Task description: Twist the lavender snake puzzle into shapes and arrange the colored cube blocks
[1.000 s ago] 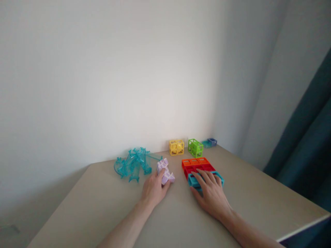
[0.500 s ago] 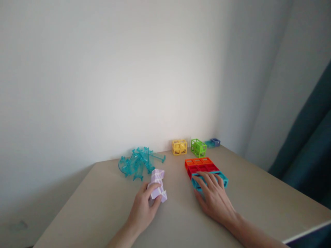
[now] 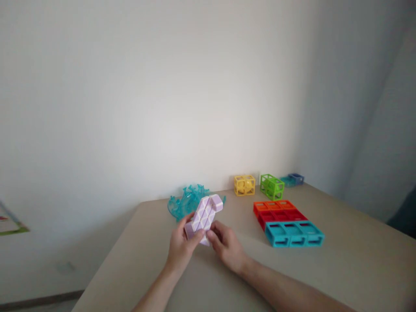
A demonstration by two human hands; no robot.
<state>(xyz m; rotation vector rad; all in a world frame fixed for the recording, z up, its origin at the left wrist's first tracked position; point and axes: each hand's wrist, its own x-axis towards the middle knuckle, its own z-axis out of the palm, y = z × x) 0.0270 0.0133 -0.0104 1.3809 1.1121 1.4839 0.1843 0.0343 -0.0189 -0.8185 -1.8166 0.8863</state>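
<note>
A lilac and white snake puzzle [image 3: 204, 214], folded into a compact block of slanted segments, is held up over the table. My left hand [image 3: 182, 242] grips its lower left side, thumb across the front. At its lower right edge my right hand [image 3: 229, 249] is closed, with thumb and curled fingers pinching the puzzle's end; the fingertips are partly hidden. Behind the puzzle lies a heap of translucent teal plastic pieces [image 3: 183, 203], partly covered by it.
To the right, a flat block of open frame cubes [image 3: 294, 234] in orange, red and blue lies on the table [image 3: 136, 260]. Along the wall stand yellow cubes [image 3: 244, 185], green cubes [image 3: 272, 187] and a dark blue cube [image 3: 296, 179] beside a teal piece.
My right hand has left the blue frame cubes and moved left to the snake puzzle. The puzzle has been raised and turned, showing its broad face. The view has shifted left.
</note>
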